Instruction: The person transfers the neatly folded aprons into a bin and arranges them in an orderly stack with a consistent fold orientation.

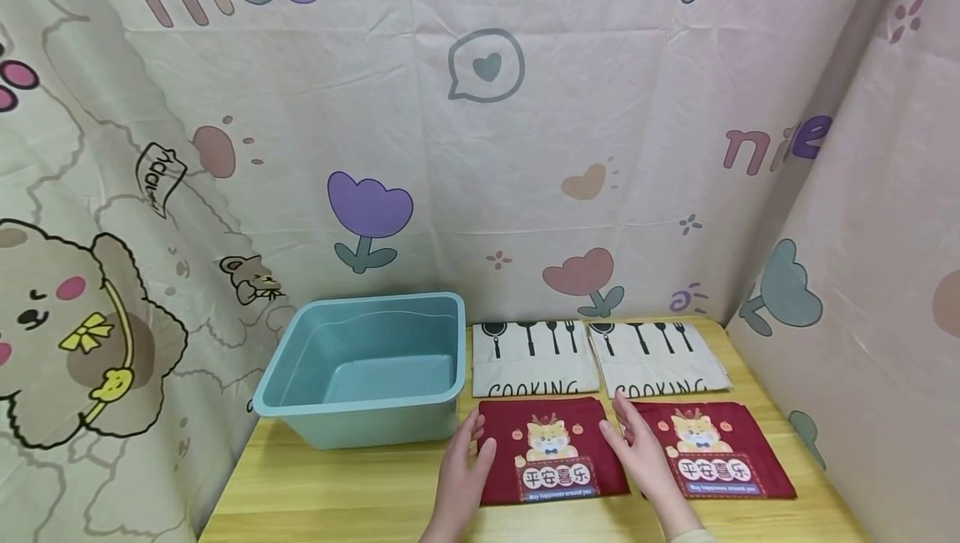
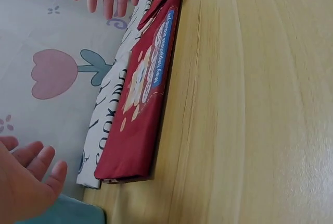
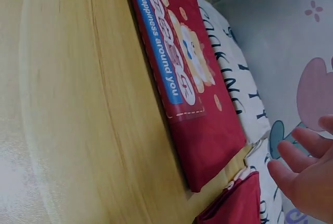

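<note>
At lower centre, our left hand (image 1: 461, 474) and right hand (image 1: 642, 456), fingers spread, empty, should meet the rectangular red cloth (image 1: 551, 450) evenly.

Bare left hand (image 1: 462, 468), bare right hand (image 1: 639, 453), beige cuff (image 1: 693, 537)

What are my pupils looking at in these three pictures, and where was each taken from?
There is no machine, just a person's bare left hand and right hand. The biggest picture comes from a camera on the head, looking forward and down; the other two come from one camera on each wrist. On the wooden table are a blue-green tub, two folded white cloths and, in front, two folded red cloths. The hands are open at either side of the red cloth nearer the tub; neither holds anything.
</note>
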Demonstrator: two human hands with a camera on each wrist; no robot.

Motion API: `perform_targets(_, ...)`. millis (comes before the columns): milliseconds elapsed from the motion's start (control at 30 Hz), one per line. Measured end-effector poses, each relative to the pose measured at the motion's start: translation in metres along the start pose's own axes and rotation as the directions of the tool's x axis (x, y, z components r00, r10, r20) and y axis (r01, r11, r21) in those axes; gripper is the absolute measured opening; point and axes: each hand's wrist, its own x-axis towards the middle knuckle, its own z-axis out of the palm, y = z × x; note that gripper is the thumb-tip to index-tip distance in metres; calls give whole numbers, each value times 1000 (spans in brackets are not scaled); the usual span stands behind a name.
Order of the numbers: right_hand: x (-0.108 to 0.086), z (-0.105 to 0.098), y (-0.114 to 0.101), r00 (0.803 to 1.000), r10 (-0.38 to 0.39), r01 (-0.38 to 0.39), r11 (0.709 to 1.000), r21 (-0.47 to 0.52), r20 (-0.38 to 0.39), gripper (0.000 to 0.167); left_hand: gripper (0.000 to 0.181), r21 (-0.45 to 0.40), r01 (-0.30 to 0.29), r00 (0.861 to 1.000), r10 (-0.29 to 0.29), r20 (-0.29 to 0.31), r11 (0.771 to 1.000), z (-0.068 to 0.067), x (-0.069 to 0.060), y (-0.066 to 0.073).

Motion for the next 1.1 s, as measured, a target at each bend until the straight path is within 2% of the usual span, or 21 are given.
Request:
perform_targets(167, 0, 1, 4, 1000, 4, -4, 1000, 0, -14, 65, 66, -8, 29, 999, -29, -30, 1000, 3, 1, -5)
perform_targets(267, 0, 0, 5, 999, 35, -35, 999, 2, -5, 65, 66, -7, 46, 998, -47, -47, 999, 4, 2, -7)
perform_targets(533, 1, -3, 7, 992, 115, -114, 993, -19, 51, 67, 74, 79, 103, 993, -98, -60, 992, 3, 2, -12)
perform_targets(733, 3, -1, 14, 991, 114, -108, 991, -80, 68, 62, 75, 138, 143, 989, -136, -57, 980, 2, 6, -17)
perform_targets(867, 4, 1, 18, 989, 130, -120, 984, -129, 70, 60, 73, 156, 147, 989, -140, -56, 977, 3, 7, -22)
perform_targets(1100, 3, 3, 18, 988, 140, -125, 972, -197, 63, 58, 76, 212, 224, 974, -215, -69, 951, 7, 11, -22)
